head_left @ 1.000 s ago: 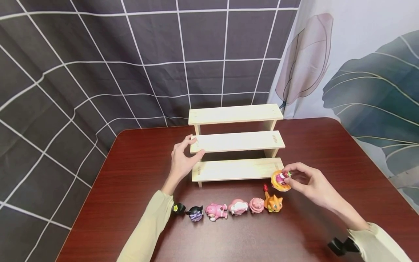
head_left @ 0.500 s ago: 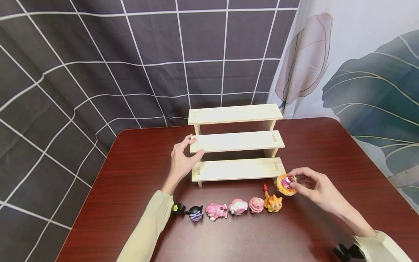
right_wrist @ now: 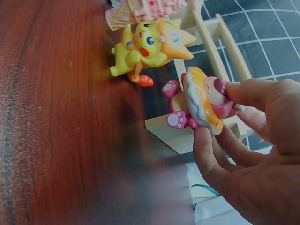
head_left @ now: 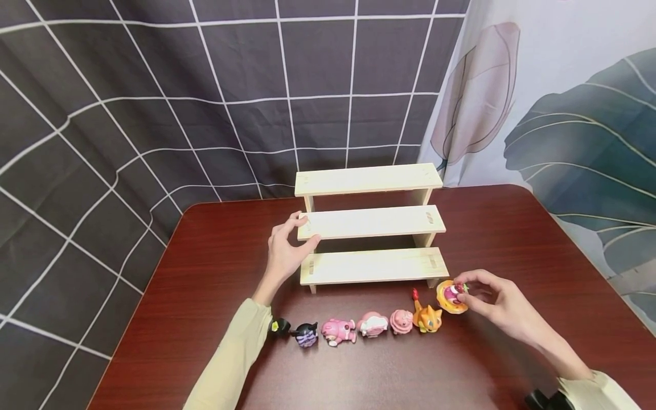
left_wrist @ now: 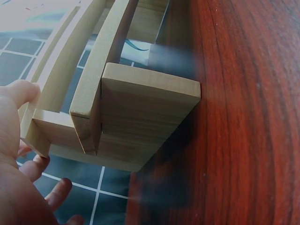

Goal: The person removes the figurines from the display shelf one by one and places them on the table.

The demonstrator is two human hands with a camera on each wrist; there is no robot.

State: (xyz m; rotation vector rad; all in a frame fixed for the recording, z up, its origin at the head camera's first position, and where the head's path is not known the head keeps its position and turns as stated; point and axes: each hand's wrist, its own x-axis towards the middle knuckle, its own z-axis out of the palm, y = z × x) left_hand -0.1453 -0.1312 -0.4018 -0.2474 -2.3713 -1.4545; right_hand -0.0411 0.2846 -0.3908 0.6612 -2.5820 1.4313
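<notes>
A three-tier wooden display stand (head_left: 371,222) stands on the table. My left hand (head_left: 287,250) grips the left end of its middle board, thumb on the front edge and fingers at the rear. The left wrist view shows that board end between thumb (left_wrist: 21,93) and fingers. My right hand (head_left: 499,302) pinches a pink bear figurine (head_left: 452,296) with a yellow-orange ring round its middle, off the stand's front right corner. Seen from the right wrist, the figurine's paw-print feet point towards the tabletop. Beside it stands an orange-yellow cat-like figurine (head_left: 427,318) with a red-tipped tail.
Left of the orange figurine, a row runs along the table (head_left: 379,376): a pink swirl-topped figurine (head_left: 401,322), a pink-and-white one (head_left: 373,324), a pink bear-like one (head_left: 339,331) and a black-and-purple one (head_left: 306,335). Dark checked cloth (head_left: 318,74) hangs behind.
My right hand has drawn the ringed bear figurine from the lowest board's right end towards me and to the right. My left hand keeps its place on the stand.
</notes>
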